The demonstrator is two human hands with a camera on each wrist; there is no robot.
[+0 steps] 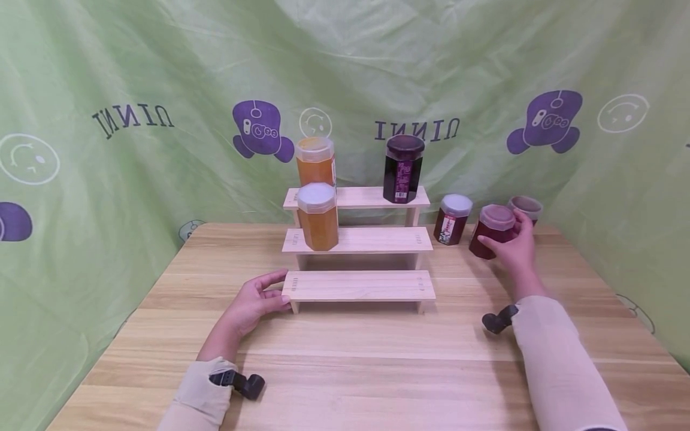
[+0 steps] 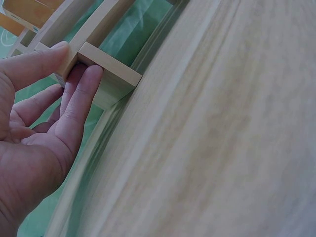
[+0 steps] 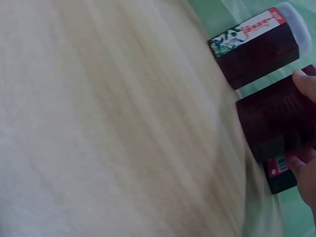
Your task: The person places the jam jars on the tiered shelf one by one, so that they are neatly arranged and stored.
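Observation:
My left hand (image 1: 253, 304) grips the left end of the lowest step of a three-tier wooden display stand (image 1: 358, 286), thumb on one side and fingers round the corner in the left wrist view. Over on the right, my right hand (image 1: 518, 254) holds a dark red jar (image 1: 492, 234) between thumb and fingers. Whether its base touches the table I cannot tell. Beside it stands another dark red jar (image 1: 451, 222) with a white lid and a picture label (image 3: 247, 32). A further jar (image 1: 525, 206) is partly hidden behind my right hand.
Two amber jars stand at the stand's left: one (image 1: 315, 161) on the top tier, one (image 1: 319, 221) on the middle tier. A dark purple jar (image 1: 403, 170) is at the top tier's right. A green printed curtain (image 1: 345, 72) hangs behind the wooden table (image 1: 377, 383).

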